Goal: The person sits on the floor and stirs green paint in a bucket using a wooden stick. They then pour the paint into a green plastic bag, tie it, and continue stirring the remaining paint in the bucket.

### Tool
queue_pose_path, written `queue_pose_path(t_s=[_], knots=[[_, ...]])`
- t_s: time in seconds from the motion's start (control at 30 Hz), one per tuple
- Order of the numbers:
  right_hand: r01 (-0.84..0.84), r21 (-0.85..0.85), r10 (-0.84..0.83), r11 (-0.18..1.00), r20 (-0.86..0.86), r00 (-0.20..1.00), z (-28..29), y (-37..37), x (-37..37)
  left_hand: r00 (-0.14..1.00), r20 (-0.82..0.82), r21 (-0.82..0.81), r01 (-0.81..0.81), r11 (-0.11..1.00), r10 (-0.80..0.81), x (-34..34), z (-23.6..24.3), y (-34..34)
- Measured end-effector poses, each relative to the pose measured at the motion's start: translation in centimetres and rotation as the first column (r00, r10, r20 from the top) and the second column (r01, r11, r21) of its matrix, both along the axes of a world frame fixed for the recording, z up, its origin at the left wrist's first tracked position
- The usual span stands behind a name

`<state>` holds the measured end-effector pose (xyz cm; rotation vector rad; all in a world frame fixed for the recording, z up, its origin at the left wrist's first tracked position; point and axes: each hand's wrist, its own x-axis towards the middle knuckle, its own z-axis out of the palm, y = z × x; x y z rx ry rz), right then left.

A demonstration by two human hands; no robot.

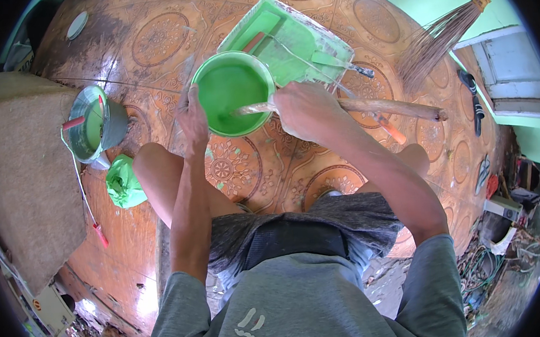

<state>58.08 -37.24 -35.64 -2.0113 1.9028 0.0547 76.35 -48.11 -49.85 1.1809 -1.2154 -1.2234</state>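
Note:
In front of me a bucket (263, 64) holds green paint (231, 90). My left hand (192, 116) grips its left side, thumb near the rim and fingers along the outer wall. My right hand (306, 109) is closed around a wooden stick (396, 106). The pale, paint-coated end of that stick dips into the paint, and its other end points out to the right. Just beyond the bucket lies a paint tray (329, 32) smeared with green. A roller (253, 42) with a wire handle and a green-coated scraper (331, 60) rest in it.
At left stands a grey bucket (116, 125) with a paint roller (74, 123) across its rim, beside a brown padded block (29, 177). A green plastic bag (124, 182) sits near my knee. An orange-handled tool (391, 130) lies right; a stick broom (444, 40) leans farther off.

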Motion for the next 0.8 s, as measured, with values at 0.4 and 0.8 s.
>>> queue_pose_path(t_s=[0.4,0.8], knots=[[0.097,-0.053,-0.099,0.994,-0.038,0.994,-1.8,-2.7,-1.1,0.998,-0.056,0.004,0.022,1.0,-0.022,-0.1,-0.4,-0.1],[0.06,0.009,-0.06,0.998,-0.067,0.996,0.4,0.8,-1.3,0.999,-0.041,0.026,-0.003,1.0,0.004,0.3,-0.3,-0.1]])
